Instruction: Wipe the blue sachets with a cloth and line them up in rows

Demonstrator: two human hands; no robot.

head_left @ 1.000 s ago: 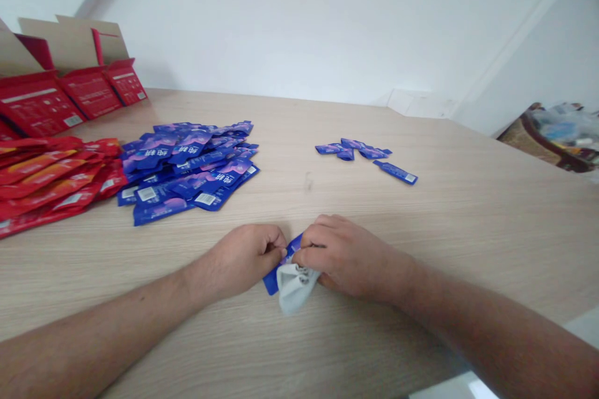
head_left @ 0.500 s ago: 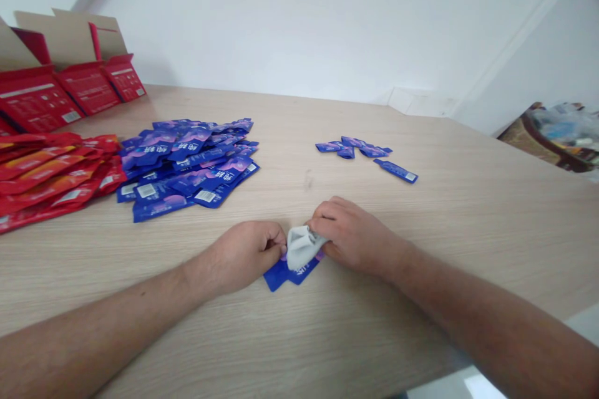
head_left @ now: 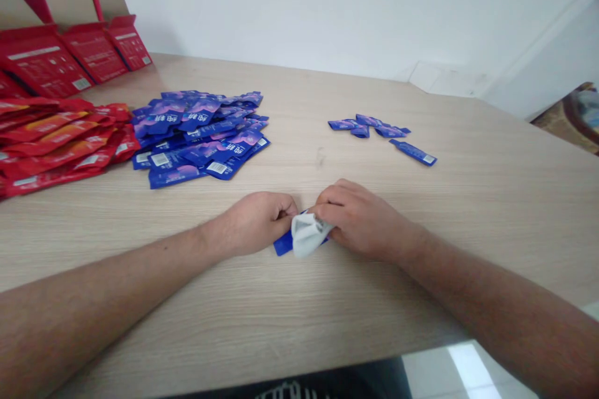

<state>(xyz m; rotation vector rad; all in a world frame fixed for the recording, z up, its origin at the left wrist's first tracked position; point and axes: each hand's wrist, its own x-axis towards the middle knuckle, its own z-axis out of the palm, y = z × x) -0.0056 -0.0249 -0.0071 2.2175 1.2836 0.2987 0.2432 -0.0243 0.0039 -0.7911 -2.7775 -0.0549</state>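
Observation:
Near the middle of the table, my right hand [head_left: 360, 218] is closed on a crumpled white cloth [head_left: 307, 234]. Beneath and behind the cloth lies a blue sachet [head_left: 283, 244], partly covered. My left hand [head_left: 262, 221] has its fingers pinched together at the sachet's upper left, beside the cloth; the fingertips are partly hidden, so its hold cannot be made out. A pile of blue and purple sachets [head_left: 201, 131] lies beyond my left hand. Farther back on the right are several small blue sachet pieces [head_left: 369, 124] and a narrow blue one [head_left: 414, 153] lying apart.
Red packets [head_left: 60, 143] are heaped at the left. Behind them stand open red cartons [head_left: 93, 53] with raised brown flaps. A white box-like object [head_left: 444, 79] sits against the wall at the table's back edge. The wooden table [head_left: 224, 324] ends just in front of me.
The camera view has tilted down, so the table's front edge now shows. The white cloth has shifted slightly over the blue sachet and covers more of it. Both hands remain close together.

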